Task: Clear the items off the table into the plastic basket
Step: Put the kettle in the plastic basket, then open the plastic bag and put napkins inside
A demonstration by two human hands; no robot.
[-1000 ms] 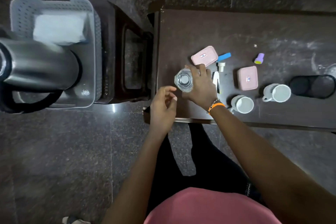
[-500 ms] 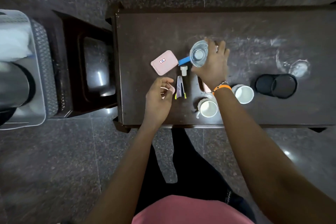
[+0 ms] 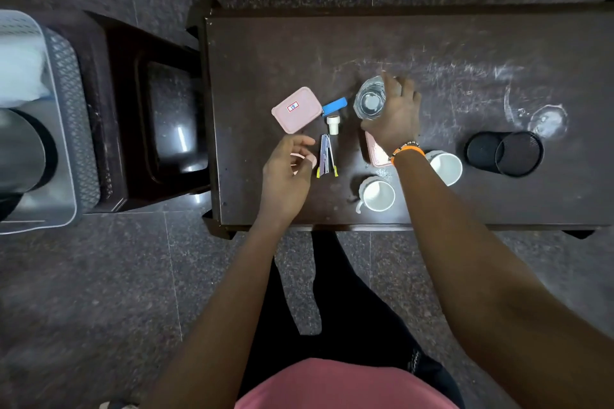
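My right hand [image 3: 397, 116] grips a clear drinking glass [image 3: 369, 102] upright over the middle of the dark wooden table [image 3: 465, 43]. My left hand [image 3: 287, 173] hovers with loosely curled fingers, holding nothing, just left of a small stapler [image 3: 327, 158]. A pink box [image 3: 296, 109], a blue piece [image 3: 335, 106] and a small white cap [image 3: 332, 124] lie behind the stapler. A second pink box [image 3: 377, 156] is partly hidden under my right wrist. Two white mugs [image 3: 378, 195] [image 3: 447, 168] stand near the front edge. The grey plastic basket [image 3: 64, 103] sits at the far left.
Inside the basket are a steel kettle [image 3: 20, 153] and a white cloth [image 3: 18, 73]. A dark stool [image 3: 159, 123] stands between basket and table. A black mesh holder [image 3: 505, 153] lies on its side at the right, with a clear glass piece [image 3: 548, 119] behind it.
My right hand carried the glass from the table's left front edge toward its middle. My left hand stayed curled near the stapler. The view swung right, away from the basket.
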